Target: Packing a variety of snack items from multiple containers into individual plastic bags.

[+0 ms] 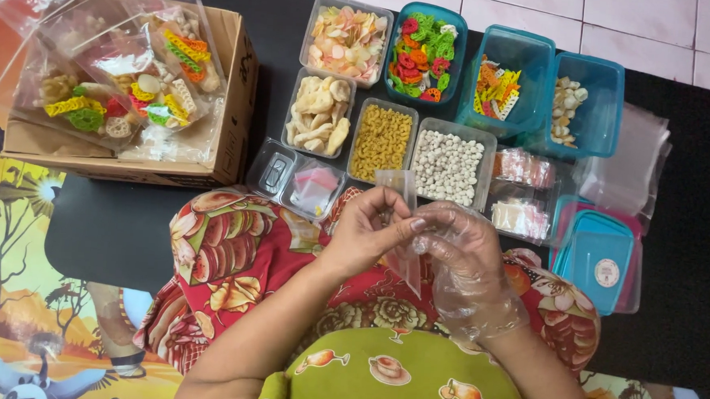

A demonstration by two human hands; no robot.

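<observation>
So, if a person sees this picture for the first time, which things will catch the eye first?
Probably the two hands in the middle: the bare left hand and the right hand in a clear plastic glove hold a small clear bag. Behind them stand open tubs of colourful crackers, and at the far left a cardboard box holds filled bags.

The small clear plastic bag (402, 225) I have in my grip is thin, see-through and empty, its sides pressed flat. It hangs upright, mouth at the top, lower corner pointing down toward my lap. My bare left hand (367, 228) pinches its upper edge from one side; my right hand (465, 264), in a loose transparent glove, pinches the other. The bag sits just in front of the tub of white pellets (447, 165), its top edge overlapping that tub's near rim.
</observation>
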